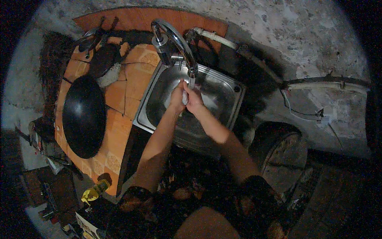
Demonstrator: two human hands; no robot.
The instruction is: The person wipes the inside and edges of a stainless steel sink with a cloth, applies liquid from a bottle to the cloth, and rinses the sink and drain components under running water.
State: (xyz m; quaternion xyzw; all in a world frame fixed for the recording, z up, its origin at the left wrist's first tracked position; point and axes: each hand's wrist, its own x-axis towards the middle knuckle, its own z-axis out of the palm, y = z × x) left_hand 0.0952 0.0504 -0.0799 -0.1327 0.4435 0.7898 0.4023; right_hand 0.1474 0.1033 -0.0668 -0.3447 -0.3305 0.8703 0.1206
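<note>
Your fingers are drawn in narrow, curled toward one another, with your left hand [177, 98] and right hand [194, 99] meeting at the tips. Between your palms shows a pale patch [185, 98]; you cannot tell from this view whether it is a small thing in your grasp or only wet shine, so what your fingers hold stays unsure. At 12 o'clock, just above your hands, a thin stream of water [191, 82] drops from the chrome faucet [188, 49], whose neck arches over from its base at 11 o'clock.

Both your hands are over the steel sink [217, 101], whose basin spreads out around them, its near edge passing under your forearms. Your left forearm [161, 137] comes in from 7 o'clock and your right forearm [217, 129] from 5 o'clock, leading back to dark patterned clothing [179, 193].

Toward 9 o'clock, a glossy black wok [84, 117] rests on the orange tiled counter [115, 95]. Beyond it at 10 o'clock sits a smaller dark pan [104, 59]. Between 7 and 8 o'clock, near the counter's corner, you have a yellow bottle [95, 191]. At 1 o'clock a pale pipe [218, 38] runs along the foot of the mottled wall [302, 40], and at 4 o'clock stands a round, dark-sided container [284, 153].
</note>
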